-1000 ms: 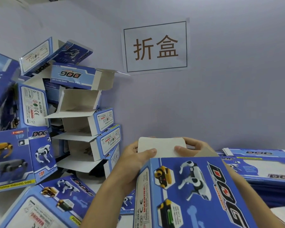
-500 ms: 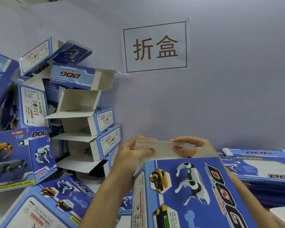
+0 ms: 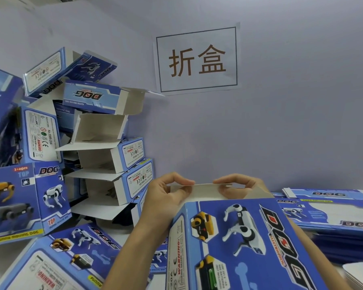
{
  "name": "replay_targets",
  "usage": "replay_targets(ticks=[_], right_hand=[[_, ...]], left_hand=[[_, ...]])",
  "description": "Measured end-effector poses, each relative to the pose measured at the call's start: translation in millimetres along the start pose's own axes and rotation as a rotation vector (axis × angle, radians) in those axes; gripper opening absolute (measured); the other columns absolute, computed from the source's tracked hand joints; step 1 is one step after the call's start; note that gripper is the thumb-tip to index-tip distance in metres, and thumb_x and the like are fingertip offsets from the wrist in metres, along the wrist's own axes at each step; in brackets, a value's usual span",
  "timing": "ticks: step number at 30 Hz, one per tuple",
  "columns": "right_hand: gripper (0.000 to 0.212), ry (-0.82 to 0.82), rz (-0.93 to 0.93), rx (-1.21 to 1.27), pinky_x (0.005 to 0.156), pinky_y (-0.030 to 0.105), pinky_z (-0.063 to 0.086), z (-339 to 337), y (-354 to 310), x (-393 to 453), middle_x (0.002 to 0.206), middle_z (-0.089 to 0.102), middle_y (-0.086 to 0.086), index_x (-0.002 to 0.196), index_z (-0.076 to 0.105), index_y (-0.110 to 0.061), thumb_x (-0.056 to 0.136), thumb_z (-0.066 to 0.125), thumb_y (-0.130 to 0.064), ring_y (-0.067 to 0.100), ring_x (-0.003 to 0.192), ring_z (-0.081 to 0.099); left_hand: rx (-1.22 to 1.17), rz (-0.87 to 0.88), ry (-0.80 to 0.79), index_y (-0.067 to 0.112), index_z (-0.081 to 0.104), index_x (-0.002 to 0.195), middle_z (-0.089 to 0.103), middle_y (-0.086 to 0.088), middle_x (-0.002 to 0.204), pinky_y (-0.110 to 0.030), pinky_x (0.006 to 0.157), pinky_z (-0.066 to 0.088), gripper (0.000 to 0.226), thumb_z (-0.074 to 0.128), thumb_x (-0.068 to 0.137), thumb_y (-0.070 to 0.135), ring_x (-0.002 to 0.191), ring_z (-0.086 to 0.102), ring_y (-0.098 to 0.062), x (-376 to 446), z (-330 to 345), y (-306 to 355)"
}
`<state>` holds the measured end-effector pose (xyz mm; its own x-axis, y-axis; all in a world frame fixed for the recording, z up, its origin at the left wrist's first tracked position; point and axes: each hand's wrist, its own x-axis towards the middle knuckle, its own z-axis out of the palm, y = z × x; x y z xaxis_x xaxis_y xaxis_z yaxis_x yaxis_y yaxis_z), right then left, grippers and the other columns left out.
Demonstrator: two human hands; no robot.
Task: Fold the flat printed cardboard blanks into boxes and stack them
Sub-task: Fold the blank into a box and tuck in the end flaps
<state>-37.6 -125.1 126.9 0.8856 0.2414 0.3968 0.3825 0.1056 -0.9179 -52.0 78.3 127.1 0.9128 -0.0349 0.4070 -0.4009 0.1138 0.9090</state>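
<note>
- While both hands pinch a flap, a heap of folded boxes (image 3: 96, 147) rises well left of the fingers, many with open ends.
- Right of the fingers, flat blanks (image 3: 333, 214) lie stacked on the surface.
- Just below the fingers stands the box (image 3: 239, 243) being folded, dog print facing up.
- Left hand (image 3: 166, 195) and right hand (image 3: 239, 185) each squeeze the white flap (image 3: 203, 190) between thumb and fingers, bending it over the box's far end.
</note>
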Motion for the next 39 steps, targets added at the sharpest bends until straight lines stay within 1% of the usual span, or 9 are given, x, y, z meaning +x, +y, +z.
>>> replay_targets(ticks=[4, 7, 10, 15, 22, 27, 30, 35, 39], right_hand=[[0.031, 0.083, 0.125, -0.002, 0.047, 0.014, 0.049, 0.6, -8.4, -1.0, 0.08, 0.073, -0.008, 0.123, 0.064, -0.019, 0.092, 0.061, -0.025, 0.006, 0.057, 0.066], [0.039, -0.079, 0.209, 0.15, 0.048, 0.018, 0.053, -5.1, -20.9, -9.7, 0.081, 0.077, 0.002, 0.092, 0.082, -0.02, 0.077, 0.071, -0.054, 0.01, 0.059, 0.072], [0.123, -0.213, 0.268, 0.006, 0.059, 0.027, 0.057, -6.8, -28.5, -12.0, 0.109, 0.073, 0.014, 0.131, 0.062, -0.003, 0.04, 0.077, -0.084, 0.003, 0.054, 0.07], [0.034, -0.065, -0.061, 0.169, 0.056, 0.03, 0.058, -12.0, -27.3, -18.7, 0.089, 0.077, 0.012, 0.099, 0.076, -0.028, 0.067, 0.081, -0.037, 0.027, 0.071, 0.075], [0.067, 0.318, -0.338, 0.155, 0.063, 0.034, 0.059, -24.4, -24.3, -14.1, 0.116, 0.072, 0.008, 0.13, 0.057, -0.029, 0.067, 0.079, -0.032, 0.026, 0.09, 0.074], [0.07, 0.002, -0.269, 0.096, 0.073, 0.046, 0.06, -15.9, -11.0, -13.5, 0.12, 0.067, 0.018, 0.129, 0.061, -0.033, 0.066, 0.079, -0.006, 0.038, 0.097, 0.07], [0.063, -0.113, -0.23, 0.12, 0.073, 0.044, 0.059, -2.3, -5.5, -11.3, 0.119, 0.067, 0.017, 0.129, 0.059, -0.034, 0.075, 0.073, -0.006, 0.038, 0.099, 0.07], [0.056, 0.112, -0.317, -0.068, 0.079, 0.046, 0.061, 15.0, 3.8, -9.4, 0.129, 0.063, 0.0, 0.126, 0.056, -0.048, 0.086, 0.071, -0.011, 0.028, 0.105, 0.07], [0.046, 0.107, -0.282, -0.036, 0.071, 0.047, 0.062, 18.2, 8.2, -11.1, 0.108, 0.07, 0.008, 0.112, 0.063, -0.041, 0.087, 0.069, -0.004, 0.035, 0.087, 0.072]], left_hand=[[-0.055, -0.021, 0.09, 0.027, 0.069, 0.1, 0.073, -0.011, 0.096, -0.034, 0.052, 0.06, 0.018, 0.065, 0.094, 0.011, 0.074, 0.075, -0.028, 4.2, -3.1, 0.3], [-0.091, 0.008, 0.272, 0.025, 0.062, 0.109, 0.071, -0.011, 0.103, -0.032, 0.049, 0.057, 0.019, 0.065, 0.095, 0.012, 0.07, 0.075, -0.024, 10.5, -12.2, -0.4], [-0.171, 0.061, 0.415, 0.026, 0.06, 0.106, 0.072, -0.01, 0.1, -0.033, 0.052, 0.057, 0.017, 0.068, 0.093, 0.017, 0.071, 0.075, -0.023, 13.8, -19.2, -1.8], [-0.215, 0.194, 0.481, 0.024, 0.059, 0.107, 0.07, -0.003, 0.104, -0.023, 0.055, 0.055, 0.013, 0.064, 0.096, 0.022, 0.083, 0.074, -0.014, 15.6, -19.3, 3.2], [0.112, 0.257, 0.261, 0.031, 0.059, 0.114, 0.062, 0.004, 0.121, -0.028, 0.077, 0.054, 0.018, 0.057, 0.097, 0.034, 0.109, 0.062, -0.015, 10.3, -2.3, 6.3], [0.142, 0.244, 0.061, 0.054, 0.038, 0.134, 0.044, 0.012, 0.138, -0.017, 0.086, 0.043, 0.068, 0.059, 0.071, 0.068, 0.118, 0.05, -0.006, 2.4, 5.7, 7.5], [0.129, 0.303, 0.013, 0.055, 0.045, 0.128, 0.054, 0.012, 0.13, -0.035, 0.098, 0.05, 0.062, 0.067, 0.071, 0.071, 0.118, 0.057, -0.012, 0.4, 11.4, 2.6], [0.11, 0.386, 0.074, 0.02, 0.06, 0.099, 0.071, 0.003, 0.084, -0.033, 0.06, 0.059, 0.029, 0.066, 0.083, 0.044, 0.077, 0.073, -0.016, -2.2, 20.3, -3.8], [0.097, 0.374, 0.098, 0.024, 0.06, 0.089, 0.069, -0.004, 0.082, -0.037, 0.06, 0.059, 0.027, 0.06, 0.083, 0.05, 0.074, 0.07, -0.026, -5.2, 23.4, -4.7]])
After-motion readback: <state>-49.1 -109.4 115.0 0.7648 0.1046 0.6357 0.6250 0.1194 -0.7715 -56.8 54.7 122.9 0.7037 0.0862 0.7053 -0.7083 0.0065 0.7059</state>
